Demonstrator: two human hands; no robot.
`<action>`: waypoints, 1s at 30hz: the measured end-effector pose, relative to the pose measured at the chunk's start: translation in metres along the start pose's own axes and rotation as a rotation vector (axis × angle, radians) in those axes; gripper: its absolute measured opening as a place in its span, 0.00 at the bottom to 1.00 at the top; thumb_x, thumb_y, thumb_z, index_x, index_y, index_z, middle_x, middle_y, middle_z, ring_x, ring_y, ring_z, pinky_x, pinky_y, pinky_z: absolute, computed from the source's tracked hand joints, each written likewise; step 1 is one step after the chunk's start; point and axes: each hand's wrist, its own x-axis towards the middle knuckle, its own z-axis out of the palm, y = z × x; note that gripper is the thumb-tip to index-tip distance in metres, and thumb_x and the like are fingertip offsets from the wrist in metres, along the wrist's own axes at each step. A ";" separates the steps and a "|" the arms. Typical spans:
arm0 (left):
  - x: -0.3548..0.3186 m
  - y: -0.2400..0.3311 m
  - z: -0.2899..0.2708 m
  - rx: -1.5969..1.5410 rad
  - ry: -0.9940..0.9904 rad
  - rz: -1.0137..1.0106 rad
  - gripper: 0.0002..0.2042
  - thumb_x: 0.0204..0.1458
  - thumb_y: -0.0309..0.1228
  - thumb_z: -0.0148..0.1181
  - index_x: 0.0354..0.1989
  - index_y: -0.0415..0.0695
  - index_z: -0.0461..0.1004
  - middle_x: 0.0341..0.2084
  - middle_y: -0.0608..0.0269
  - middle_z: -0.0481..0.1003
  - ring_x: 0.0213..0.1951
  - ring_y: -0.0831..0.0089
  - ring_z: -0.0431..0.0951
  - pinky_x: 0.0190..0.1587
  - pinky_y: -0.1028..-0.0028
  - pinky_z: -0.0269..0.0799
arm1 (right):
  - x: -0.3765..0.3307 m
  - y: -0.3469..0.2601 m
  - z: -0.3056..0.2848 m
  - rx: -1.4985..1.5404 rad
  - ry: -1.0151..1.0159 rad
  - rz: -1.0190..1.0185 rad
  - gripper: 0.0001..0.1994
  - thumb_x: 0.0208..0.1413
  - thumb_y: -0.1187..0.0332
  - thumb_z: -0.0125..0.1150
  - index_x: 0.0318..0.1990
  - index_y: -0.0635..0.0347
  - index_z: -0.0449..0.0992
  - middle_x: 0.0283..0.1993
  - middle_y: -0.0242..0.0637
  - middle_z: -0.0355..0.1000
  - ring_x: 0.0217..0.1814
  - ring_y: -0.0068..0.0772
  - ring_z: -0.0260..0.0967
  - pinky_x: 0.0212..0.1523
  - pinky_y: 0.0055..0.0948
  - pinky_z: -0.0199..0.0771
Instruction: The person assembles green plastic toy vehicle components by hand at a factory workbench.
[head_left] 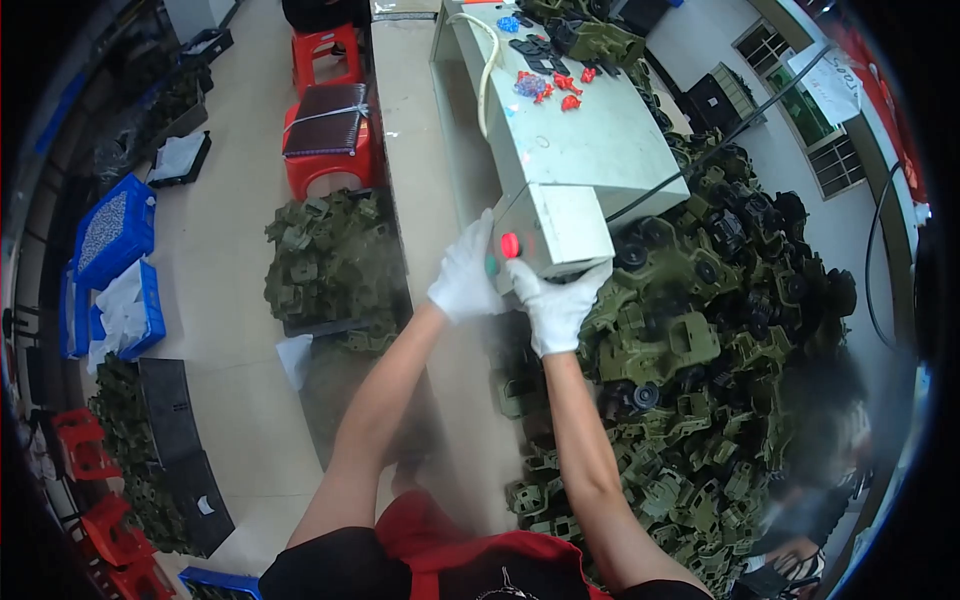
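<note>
A pale metal control box (pixel 572 225) with a red button and a green button on its front stands at the near end of a light-coloured workbench (pixel 590 140). My left hand (pixel 468 275), in a white glove, holds the box at its left side, close to the green button. On the near right corner my right hand (pixel 558 305), also gloved in white, grips the box, its thumb just below the red button (pixel 511 245). Fingers behind the box are partly hidden. A dark cable (pixel 720 140) runs from behind the box toward the upper right.
Olive-green toy vehicle bodies (pixel 680 350) are heaped right of the bench, with another pile (pixel 330 255) at left. Red stools (pixel 330 140) stand beyond that pile. Blue crates (pixel 115 230) line the far left. Small red parts (pixel 570 102) lie on the bench. Another person (pixel 825 460) is at lower right.
</note>
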 end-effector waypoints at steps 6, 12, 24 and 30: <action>-0.010 -0.005 -0.017 -0.002 -0.003 0.052 0.50 0.38 0.28 0.60 0.69 0.34 0.36 0.59 0.31 0.57 0.57 0.36 0.63 0.57 0.50 0.61 | -0.012 -0.002 0.010 -0.077 0.024 -0.222 0.54 0.25 0.66 0.81 0.60 0.73 0.49 0.56 0.50 0.61 0.56 0.37 0.61 0.57 0.35 0.66; 0.044 -0.030 -0.003 -0.002 0.060 0.065 0.56 0.31 0.37 0.71 0.67 0.32 0.40 0.56 0.36 0.61 0.57 0.41 0.64 0.58 0.53 0.64 | 0.046 0.006 0.038 0.085 -0.029 -0.146 0.57 0.25 0.60 0.83 0.60 0.75 0.49 0.55 0.54 0.64 0.56 0.37 0.64 0.56 0.36 0.67; 0.032 -0.013 0.010 0.058 0.122 0.018 0.55 0.36 0.44 0.72 0.66 0.31 0.40 0.57 0.29 0.57 0.58 0.37 0.62 0.58 0.49 0.62 | 0.051 0.011 0.022 0.054 -0.064 -0.236 0.54 0.23 0.58 0.82 0.58 0.74 0.54 0.53 0.51 0.65 0.53 0.38 0.65 0.56 0.34 0.67; 0.071 -0.062 -0.007 -0.019 0.086 0.047 0.65 0.26 0.44 0.77 0.69 0.34 0.35 0.57 0.38 0.60 0.56 0.43 0.66 0.57 0.58 0.64 | 0.073 -0.020 0.062 -0.054 -0.153 -0.025 0.58 0.25 0.56 0.81 0.61 0.75 0.46 0.52 0.57 0.67 0.54 0.46 0.69 0.54 0.38 0.71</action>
